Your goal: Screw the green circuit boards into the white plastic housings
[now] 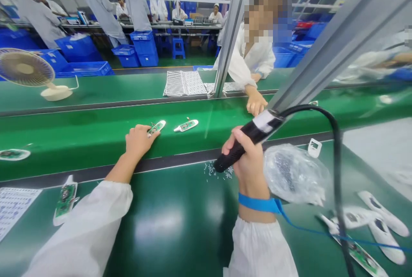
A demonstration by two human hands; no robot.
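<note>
My left hand (139, 141) reaches onto the green conveyor belt, its fingers closed on one end of a white housing with a green circuit board (157, 127). A second such housing with a board (186, 126) lies just to its right on the belt. My right hand (246, 159) is wrapped around a black electric screwdriver (236, 148), whose cable loops off to the right. The driver's lower end is over a scatter of small screws (210, 168) on the green bench; its bit does not show. A blue wrist strap (257, 203) circles my right wrist.
A clear bag of screws (291, 174) lies right of my right hand, with white housing shells (384, 236) beyond it. Another board housing (65, 199) and a printed sheet (14, 208) lie left. A metal post (227, 41) rises ahead; a co-worker's hand (255, 101) touches the belt.
</note>
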